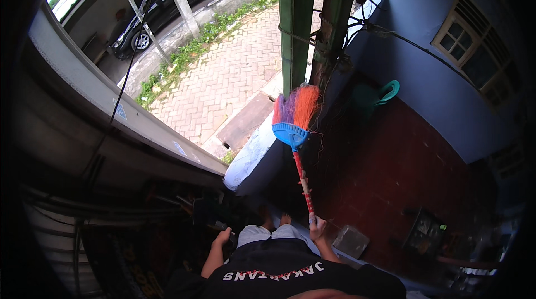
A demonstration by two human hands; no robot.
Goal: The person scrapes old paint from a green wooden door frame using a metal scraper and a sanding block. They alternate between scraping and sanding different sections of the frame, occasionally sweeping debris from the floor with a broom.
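My right hand [317, 227] is wrapped round the lower end of a broom's handle, which is covered in red, patterned, partly peeling wrap. The broom [291, 131] is raised head-up in front of me, with a blue plastic head and orange, purple and pink bristles. Its bristles overlap the green post [296, 36] in view; whether they touch it I cannot tell. My left hand [222, 236] hangs low beside my leg, fingers curled; anything inside them is too small to make out.
A low white-topped wall [251, 156] runs ahead, with brick paving [195, 98] beyond it. Cables [402, 36] cross near the posts. On the right are a red tiled floor [391, 170], a green plastic chair [385, 93] and a grey block [350, 241]. A black car [167, 8] stands far left.
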